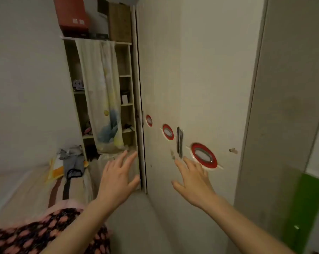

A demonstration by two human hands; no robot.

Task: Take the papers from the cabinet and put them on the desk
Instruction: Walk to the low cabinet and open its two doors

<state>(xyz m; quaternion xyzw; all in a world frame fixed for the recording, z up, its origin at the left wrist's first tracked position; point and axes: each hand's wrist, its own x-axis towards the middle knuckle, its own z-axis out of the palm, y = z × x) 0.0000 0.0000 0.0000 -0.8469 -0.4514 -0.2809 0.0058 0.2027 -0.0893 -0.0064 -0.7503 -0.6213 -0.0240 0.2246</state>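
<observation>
left hand [116,177] spread, empty, by cabinet [197,88] door edge | right hand [192,180] splayed at 7 o'clock of red handle [204,155], possibly touching door | papers unseen, cabinet shut

L hand [118,177] splayed, R hand [192,182] splayed

A pale cabinet [201,88] with shut doors fills the middle, bearing 3 red-rimmed oval handles [204,156] and a dark vertical pull [179,142]. The right hand [194,180], spread flat, reaches just below the nearest oval. The left hand [118,177], also spread, is at the door's edge. Behind stands an open shelf unit [126,92] with a hanging curtain [102,92]; a bed [26,189] lies left.
</observation>
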